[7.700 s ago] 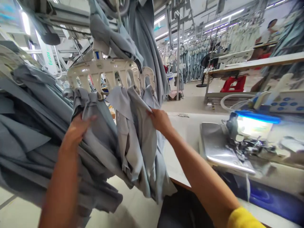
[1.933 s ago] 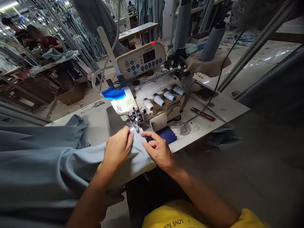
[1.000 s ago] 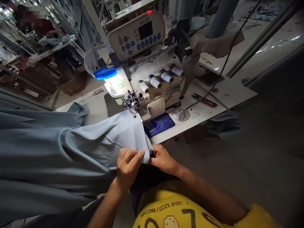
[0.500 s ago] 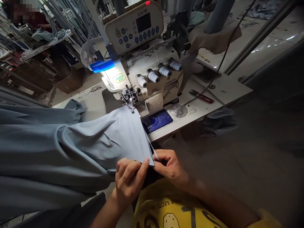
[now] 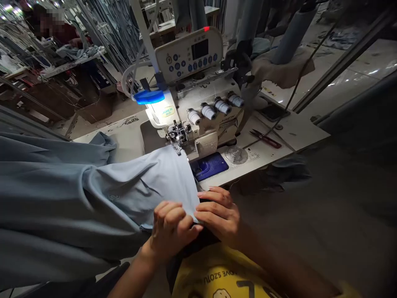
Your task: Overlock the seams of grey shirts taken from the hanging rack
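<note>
A light grey-blue garment piece [image 5: 155,178] runs from the left to the overlock sewing machine [image 5: 204,128], its far edge at the presser foot [image 5: 176,149]. At the near corner of the cloth, my left hand [image 5: 173,225] is closed on the edge with curled fingers, the thumb pointing right. My right hand [image 5: 220,213] comes from the right, fingers laid side by side over the same edge; its thumb is hidden. The two hands almost meet at the corner. A small stitched mark [image 5: 113,198] shows on the cloth.
Thread snips [image 5: 265,138] and a clear round dish [image 5: 236,155] lie on the machine table [image 5: 297,128], with a phone [image 5: 273,111] behind. A blue plate [image 5: 211,166] sits before the machine. A lit lamp [image 5: 149,97] hangs left. Another person [image 5: 62,31] is at the far left.
My right hand has gone from a pinch at the cloth corner to fingers laid over the edge. My left thumb has shifted off the cloth's top face. The view has tilted slightly.
</note>
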The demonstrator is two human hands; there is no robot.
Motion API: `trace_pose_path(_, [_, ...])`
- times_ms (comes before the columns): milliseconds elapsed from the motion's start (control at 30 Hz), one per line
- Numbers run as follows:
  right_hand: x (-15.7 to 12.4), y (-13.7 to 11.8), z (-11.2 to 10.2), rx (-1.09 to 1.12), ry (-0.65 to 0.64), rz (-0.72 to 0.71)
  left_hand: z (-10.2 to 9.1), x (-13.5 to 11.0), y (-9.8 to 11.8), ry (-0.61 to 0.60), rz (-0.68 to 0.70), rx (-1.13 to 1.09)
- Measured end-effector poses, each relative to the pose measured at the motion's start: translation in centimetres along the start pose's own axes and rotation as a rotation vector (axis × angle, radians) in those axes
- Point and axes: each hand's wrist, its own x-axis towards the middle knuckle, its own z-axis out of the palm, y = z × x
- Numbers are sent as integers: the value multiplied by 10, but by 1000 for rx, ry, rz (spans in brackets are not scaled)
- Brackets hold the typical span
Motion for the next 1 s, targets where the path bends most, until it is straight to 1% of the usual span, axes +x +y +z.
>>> trace_pose_path(67, [1,2,1,25,21,14,4,-1,-11,-86,-57,-30])
trace_pose_path(133, [3,5,2,16,37,42,6,-1,-21,-182,-49,3])
trace_pose_path(167, [5,7,2,12,45,47,6,0,-25,-212,-31,24])
trace_pose_path(300, [15,18,4,-3,51,54,5,6,-37,-268,14,47])
trace_pose_path(367, [21,26,7,-6,60,54,6,12,-43,-284,14,40])
trace_pose_path(467, [32,38,11,-6,90,62,6,22,-51,-302,-22,39])
trace_pose_path(600, [49,52,17,-20,154,55,8,35,-66,-379,-75,27])
trace_pose_path(733, [62,68,25,-85,217,26,12,46,-80,-440,-134,39])
trace_pose_path(800, [70,75,27,-113,209,30,13,52,-87,-488,-178,39])
trace_pose_path(867, [79,79,28,-144,173,57,15,59,-94,-536,-220,33])
trace_pose_path(933, [89,79,28,-190,136,115,16,65,-100,-573,-253,31])
trace_pose_path(1000, [95,73,29,-245,124,181,17,71,-107,-603,-270,39])
